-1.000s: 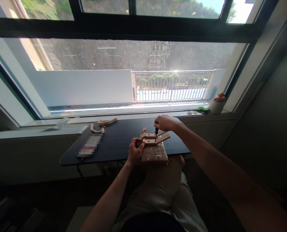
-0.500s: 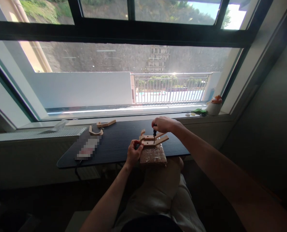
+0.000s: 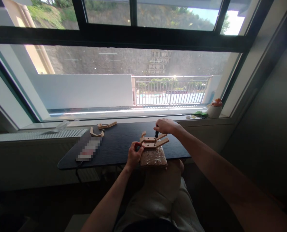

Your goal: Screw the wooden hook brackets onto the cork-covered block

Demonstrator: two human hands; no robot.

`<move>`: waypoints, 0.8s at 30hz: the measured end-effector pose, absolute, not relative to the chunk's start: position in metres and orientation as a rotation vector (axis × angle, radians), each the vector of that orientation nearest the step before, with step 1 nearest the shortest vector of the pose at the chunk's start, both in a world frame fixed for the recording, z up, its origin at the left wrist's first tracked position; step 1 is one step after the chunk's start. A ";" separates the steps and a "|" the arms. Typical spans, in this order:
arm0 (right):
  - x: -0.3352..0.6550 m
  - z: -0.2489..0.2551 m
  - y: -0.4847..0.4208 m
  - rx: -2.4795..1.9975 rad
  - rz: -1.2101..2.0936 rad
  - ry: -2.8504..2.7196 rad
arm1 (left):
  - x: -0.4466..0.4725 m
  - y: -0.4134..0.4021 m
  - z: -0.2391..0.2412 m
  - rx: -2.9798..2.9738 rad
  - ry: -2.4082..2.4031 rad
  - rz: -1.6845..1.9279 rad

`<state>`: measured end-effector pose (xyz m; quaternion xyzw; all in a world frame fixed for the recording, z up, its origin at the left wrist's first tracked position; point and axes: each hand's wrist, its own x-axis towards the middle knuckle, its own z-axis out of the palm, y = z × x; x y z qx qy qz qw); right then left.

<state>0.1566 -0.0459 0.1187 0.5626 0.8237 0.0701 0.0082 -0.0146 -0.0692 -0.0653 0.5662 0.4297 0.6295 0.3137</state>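
Observation:
My right hand is closed around the black handle of a screwdriver, which leans slightly, its tip down at a hole in the nearer of two bent wooden hooks. With its fingers, my left hand grips the curled left end of that nearer wooden hook. The farther wooden hook lies just behind it. Beneath them is a brown block wrapped in shiny clear plastic, at the front edge of the table. Whether a screw sits under the tip is too small to see.
On the black table, two more wooden hooks lie at the back left beside small metal pieces. A blurred-out packet is at the left. A white pot stands on the windowsill. My legs are under the table's front edge.
The screwdriver has tilted, its handle now leaning a little to the right with my right hand. My left hand keeps its hold on the hook. The whole view has shifted slightly.

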 end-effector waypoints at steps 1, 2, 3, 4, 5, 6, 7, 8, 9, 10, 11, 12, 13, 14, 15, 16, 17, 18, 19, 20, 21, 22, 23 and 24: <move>0.158 0.121 -0.047 1.752 0.187 2.583 | -0.015 -0.069 -0.066 1.498 1.129 1.660; 0.159 0.123 -0.048 1.725 0.156 2.606 | -0.015 -0.068 -0.066 1.502 1.126 1.659; 0.160 0.125 -0.048 1.678 0.131 2.640 | -0.015 -0.068 -0.066 1.505 1.125 1.657; 0.160 0.126 -0.049 1.618 0.116 2.675 | -0.015 -0.068 -0.067 1.505 1.126 1.657; 0.160 0.126 -0.050 1.557 0.113 2.705 | -0.015 -0.067 -0.067 1.505 1.132 1.658; 0.161 0.126 -0.050 1.510 0.121 2.722 | -0.015 -0.067 -0.068 1.506 1.141 1.660; 0.161 0.126 -0.050 1.485 0.138 2.729 | -0.015 -0.067 -0.068 1.508 1.150 1.660; 0.160 0.125 -0.050 1.481 0.162 2.729 | -0.015 -0.067 -0.068 1.509 1.157 1.662; 0.160 0.124 -0.049 1.492 0.184 2.724 | -0.015 -0.067 -0.069 1.509 1.161 1.664; 0.160 0.122 -0.049 1.511 0.197 2.717 | -0.016 -0.067 -0.069 1.510 1.163 1.664; 0.159 0.121 -0.048 1.531 0.200 2.711 | -0.016 -0.067 -0.069 1.511 1.163 1.665; 0.159 0.119 -0.048 1.550 0.200 2.705 | -0.015 -0.067 -0.070 1.513 1.162 1.666; 0.159 0.117 -0.047 1.567 0.205 2.700 | -0.015 -0.068 -0.070 1.516 1.161 1.666; 0.158 0.116 -0.046 1.586 0.213 2.693 | -0.015 -0.068 -0.069 1.517 1.158 1.666; 0.158 0.114 -0.046 1.609 0.228 2.682 | -0.015 -0.068 -0.069 1.519 1.153 1.662; 0.158 0.113 -0.045 1.638 0.247 2.668 | -0.015 -0.068 -0.069 1.518 1.150 1.659; 0.158 0.111 -0.045 1.671 0.267 2.651 | -0.015 -0.068 -0.068 1.515 1.148 1.655; 0.157 0.111 -0.044 1.704 0.284 2.635 | -0.015 -0.069 -0.067 1.512 1.148 1.651; 0.158 0.111 -0.044 1.728 0.293 2.622 | -0.015 -0.069 -0.067 1.508 1.149 1.648; 0.158 0.111 -0.044 1.746 0.295 2.610 | -0.015 -0.069 -0.066 1.506 1.149 1.648; 0.158 0.113 -0.045 1.757 0.289 2.601 | -0.015 -0.069 -0.066 1.503 1.147 1.651; 0.159 0.115 -0.045 1.767 0.276 2.590 | -0.015 -0.069 -0.066 1.502 1.142 1.655; 0.159 0.117 -0.046 1.774 0.259 2.583 | -0.015 -0.069 -0.066 1.503 1.135 1.660; 0.160 0.120 -0.047 1.775 0.241 2.584 | -0.015 -0.069 -0.066 1.504 1.129 1.666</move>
